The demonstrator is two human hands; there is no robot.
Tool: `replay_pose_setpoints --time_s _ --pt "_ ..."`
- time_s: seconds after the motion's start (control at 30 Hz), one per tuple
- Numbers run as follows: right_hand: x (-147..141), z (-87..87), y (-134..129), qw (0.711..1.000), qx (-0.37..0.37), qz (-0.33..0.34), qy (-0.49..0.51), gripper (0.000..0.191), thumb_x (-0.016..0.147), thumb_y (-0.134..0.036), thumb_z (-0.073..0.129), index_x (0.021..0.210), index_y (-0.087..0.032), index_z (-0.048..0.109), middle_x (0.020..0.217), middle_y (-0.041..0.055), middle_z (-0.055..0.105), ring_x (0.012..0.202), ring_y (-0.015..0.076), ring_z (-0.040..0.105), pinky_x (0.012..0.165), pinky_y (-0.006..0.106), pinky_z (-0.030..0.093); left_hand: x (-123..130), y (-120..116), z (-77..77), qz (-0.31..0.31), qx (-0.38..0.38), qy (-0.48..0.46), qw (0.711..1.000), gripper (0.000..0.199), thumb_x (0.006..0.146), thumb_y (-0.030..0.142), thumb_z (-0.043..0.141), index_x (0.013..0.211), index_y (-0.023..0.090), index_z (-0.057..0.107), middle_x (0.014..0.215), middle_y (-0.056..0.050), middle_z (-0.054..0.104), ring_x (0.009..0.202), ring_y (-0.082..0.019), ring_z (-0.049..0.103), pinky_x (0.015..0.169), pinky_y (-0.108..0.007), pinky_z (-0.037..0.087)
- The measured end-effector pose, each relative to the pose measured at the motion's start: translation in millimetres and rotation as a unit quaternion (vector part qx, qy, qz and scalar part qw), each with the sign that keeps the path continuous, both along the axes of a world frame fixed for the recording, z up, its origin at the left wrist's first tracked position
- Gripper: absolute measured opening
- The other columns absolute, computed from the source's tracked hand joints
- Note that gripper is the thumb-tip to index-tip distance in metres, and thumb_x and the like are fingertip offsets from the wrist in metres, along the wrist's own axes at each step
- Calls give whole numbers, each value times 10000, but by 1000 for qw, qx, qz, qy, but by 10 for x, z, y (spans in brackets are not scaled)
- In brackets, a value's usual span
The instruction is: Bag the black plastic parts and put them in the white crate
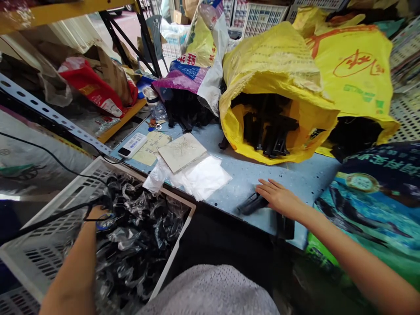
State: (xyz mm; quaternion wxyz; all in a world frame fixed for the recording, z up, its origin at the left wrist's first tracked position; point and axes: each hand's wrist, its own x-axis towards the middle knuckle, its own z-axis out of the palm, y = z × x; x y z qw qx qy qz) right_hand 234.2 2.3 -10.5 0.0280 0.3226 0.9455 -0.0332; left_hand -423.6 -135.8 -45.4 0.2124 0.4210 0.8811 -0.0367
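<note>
The left hand (95,214) sits at a white plastic crate (144,179) of bagged black parts (138,232), its fingers hidden behind a black cable (62,214). The right hand (280,197) lies flat, fingers loosely together, just touching a black plastic part (252,204) near the edge of the blue table (249,175); a careless push could tip it off.

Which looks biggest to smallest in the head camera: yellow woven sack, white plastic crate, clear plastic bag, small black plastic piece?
1. Yellow woven sack and white plastic crate: they look alike, and the crate is nearer, so unsure.
2. Clear plastic bag.
3. Small black plastic piece.
</note>
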Motion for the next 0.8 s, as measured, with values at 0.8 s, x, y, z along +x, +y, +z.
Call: replay_pose_setpoints --time_s 0.8 --pt "-1618 -232 -280 358 -646 -284 611 445 826 -565 647 1083 -205 686 1229 98 671 926 223 696 915 437 548 2907 1378 -169 -180 282 -441 833 47 767 178 637 767 160 593 705 -4 639 628 -127 577 603 -247 450"
